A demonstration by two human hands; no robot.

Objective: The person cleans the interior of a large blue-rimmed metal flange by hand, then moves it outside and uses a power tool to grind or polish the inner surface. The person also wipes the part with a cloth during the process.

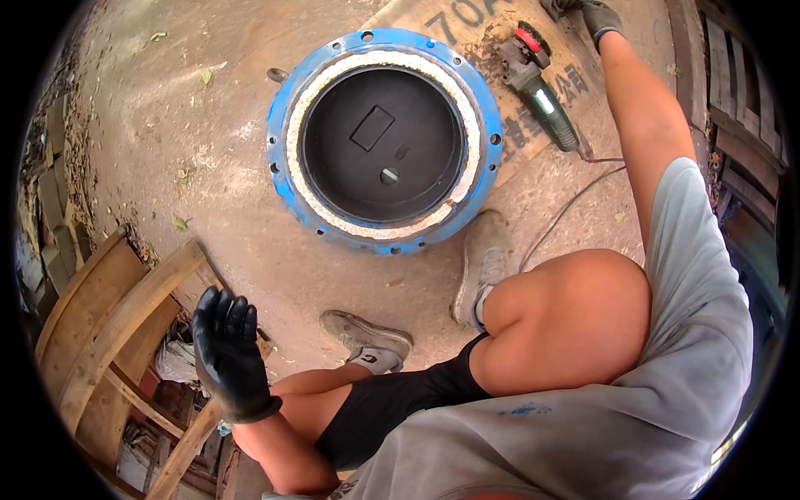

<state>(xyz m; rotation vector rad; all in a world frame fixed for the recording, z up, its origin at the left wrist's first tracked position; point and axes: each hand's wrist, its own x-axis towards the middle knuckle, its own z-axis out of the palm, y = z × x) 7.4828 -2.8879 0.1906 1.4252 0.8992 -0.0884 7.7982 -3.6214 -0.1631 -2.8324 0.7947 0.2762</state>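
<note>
My left hand (227,352), in a black coated glove, is raised at the lower left. Its fingers are stretched upward and it holds nothing. At the top right edge my right hand (597,15), in a dark glove, reaches far forward. The frame's rim cuts off part of it, so its grip is unclear. Between my arms stands a round blue flange (279,179) with bolt holes, a rough cream-coloured inner ring (297,167) and a black recessed interior (354,171). Right of it lies a green angle grinder (546,104), its round head toward the far side.
The grinder lies on a flattened cardboard sheet (508,137) with printing. Its cable (560,218) runs back near my shoe (483,258). Curved wooden frames (125,333) stand at the left, beside my left hand. Wooden pallets (737,75) line the right edge.
</note>
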